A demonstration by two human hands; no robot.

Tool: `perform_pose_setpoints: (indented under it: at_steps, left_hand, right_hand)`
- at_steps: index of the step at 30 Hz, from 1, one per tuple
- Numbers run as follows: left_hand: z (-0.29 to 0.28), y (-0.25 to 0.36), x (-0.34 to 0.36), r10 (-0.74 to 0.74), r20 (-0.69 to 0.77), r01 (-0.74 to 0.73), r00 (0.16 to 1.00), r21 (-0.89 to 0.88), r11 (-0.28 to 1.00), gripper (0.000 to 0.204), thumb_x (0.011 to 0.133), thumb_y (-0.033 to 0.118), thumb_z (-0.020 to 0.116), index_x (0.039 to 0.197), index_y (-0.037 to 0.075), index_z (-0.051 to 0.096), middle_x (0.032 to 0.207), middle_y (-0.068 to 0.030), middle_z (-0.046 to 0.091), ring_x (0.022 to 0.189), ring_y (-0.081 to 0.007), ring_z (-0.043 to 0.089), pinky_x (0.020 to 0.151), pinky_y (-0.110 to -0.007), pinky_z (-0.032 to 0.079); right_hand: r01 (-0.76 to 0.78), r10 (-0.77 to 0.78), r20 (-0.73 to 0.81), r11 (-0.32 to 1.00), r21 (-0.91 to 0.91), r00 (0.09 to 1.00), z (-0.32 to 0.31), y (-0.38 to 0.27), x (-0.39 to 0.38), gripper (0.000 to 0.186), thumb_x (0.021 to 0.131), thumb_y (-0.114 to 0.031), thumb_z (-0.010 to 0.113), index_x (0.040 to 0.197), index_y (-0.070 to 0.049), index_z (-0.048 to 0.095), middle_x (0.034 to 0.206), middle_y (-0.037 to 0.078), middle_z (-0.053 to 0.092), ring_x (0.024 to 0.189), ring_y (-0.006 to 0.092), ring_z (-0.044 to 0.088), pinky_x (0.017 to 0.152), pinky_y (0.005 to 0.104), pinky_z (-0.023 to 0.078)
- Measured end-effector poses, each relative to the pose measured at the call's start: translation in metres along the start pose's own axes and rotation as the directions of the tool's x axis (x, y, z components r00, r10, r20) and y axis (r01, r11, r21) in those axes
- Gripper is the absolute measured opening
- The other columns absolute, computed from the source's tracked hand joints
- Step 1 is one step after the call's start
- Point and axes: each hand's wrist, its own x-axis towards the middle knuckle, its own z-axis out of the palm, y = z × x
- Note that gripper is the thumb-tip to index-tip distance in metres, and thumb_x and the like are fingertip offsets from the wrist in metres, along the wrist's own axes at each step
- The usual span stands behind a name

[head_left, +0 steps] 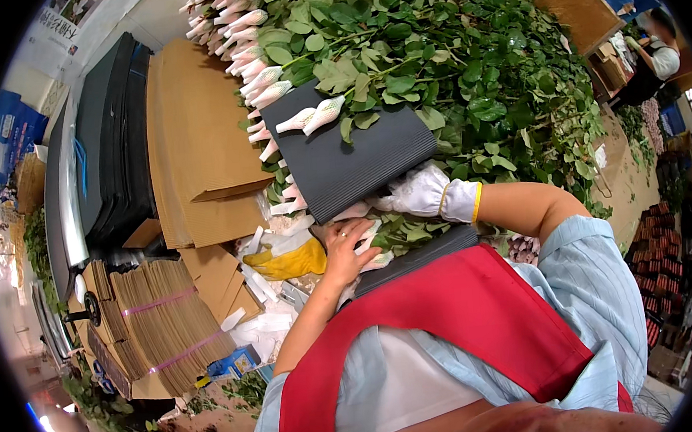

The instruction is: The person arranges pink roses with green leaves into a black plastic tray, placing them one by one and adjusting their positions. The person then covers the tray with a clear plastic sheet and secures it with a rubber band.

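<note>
My left hand (347,252) is bare, with a ring, and its fingers lie stretched and apart beside rose heads in white net sleeves (380,260). My right hand (418,192), in a white glove, is at the near edge of a dark ribbed sheet (358,155); its fingertips are partly hidden. Two net-sleeved roses (311,118) rest on that sheet, their stems running right. Between my hands and my red apron, rose leaves (407,234) lie over another dark sheet (421,260). A yellow and white glove (289,260) lies left of my left hand.
A large heap of leafy rose stems (464,71) covers the far side, with sleeved heads at its left. Brown cardboard sheets (195,130), black sheets (116,144) and strapped cardboard (160,317) stand left. A blue box (234,363) is near left. Another person (656,58) is far right.
</note>
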Motion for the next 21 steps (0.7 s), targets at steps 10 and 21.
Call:
perform_pose_setpoints:
  at_steps: [10, 21]
  left_hand:
    - [-0.016, 0.007, 0.018, 0.1, 0.114, -0.128, 0.988, 0.276, 0.953, 0.058, 0.063, 0.029, 0.086, 0.118, 0.019, 0.068, 0.146, -0.0142, 0.043, 0.134, -0.0358, 0.037, 0.111, -0.05, 0.026]
    - [-0.01, 0.004, 0.007, -0.003, 0.068, 0.005, 0.998, -0.022, 1.0, 0.054, 0.07, 0.019, 0.083, 0.12, 0.012, 0.064, 0.138, -0.0178, 0.048, 0.122, -0.0386, 0.046, 0.103, -0.045, 0.041]
  right_hand:
    - [-0.076, 0.07, 0.057, 0.992, 0.098, 0.996, 0.004, -0.004, -0.001, 0.032, 0.094, -0.038, 0.047, 0.119, -0.024, 0.06, 0.112, 0.013, 0.064, 0.097, 0.0329, 0.065, 0.082, 0.0461, 0.053]
    - [-0.159, 0.157, 0.315, 0.987, -0.021, 0.936, -0.178, 0.02, -0.014, 0.023, 0.081, -0.012, 0.061, 0.104, -0.01, 0.064, 0.091, 0.011, 0.068, 0.078, 0.0285, 0.068, 0.062, 0.0393, 0.058]
